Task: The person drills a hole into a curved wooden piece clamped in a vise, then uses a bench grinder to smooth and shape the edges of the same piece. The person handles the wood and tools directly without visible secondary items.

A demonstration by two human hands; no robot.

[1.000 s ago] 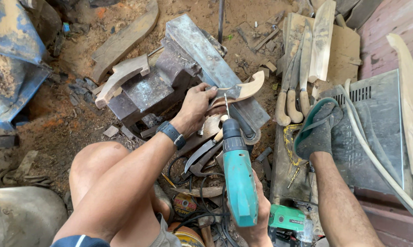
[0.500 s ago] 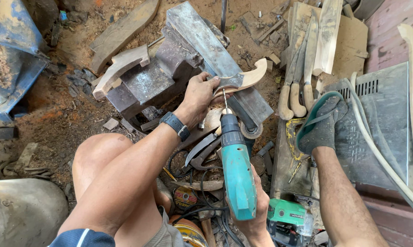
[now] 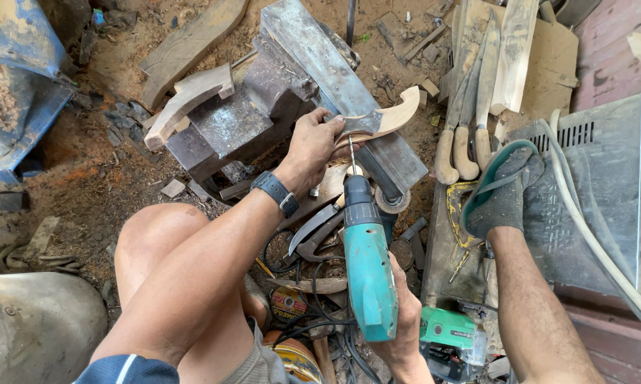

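Observation:
My left hand (image 3: 310, 146) presses a curved wooden handle (image 3: 399, 114), with a dark blade piece at its near end, down on a grey steel block (image 3: 299, 50). My right hand (image 3: 406, 334) grips the back of a teal electric drill (image 3: 369, 270). The drill points away from me, and its thin bit (image 3: 352, 153) reaches up to the handle just beside my left fingers. A black watch sits on my left wrist. My bare left knee (image 3: 157, 235) is bent below the arm.
Several wooden-handled knives (image 3: 470, 121) lie on boards at the right. A leg ending in a dark sock and green sandal (image 3: 502, 192) rests by a grey metal box (image 3: 605, 178) and white hose (image 3: 590, 227). Nearby are a curved wood blank (image 3: 185, 99), loose blades (image 3: 313, 227) and a green power tool (image 3: 448, 334).
The drill has moved forward, bringing its bit up to the wooden handle. My left hand keeps holding the handle on the block, shifted slightly.

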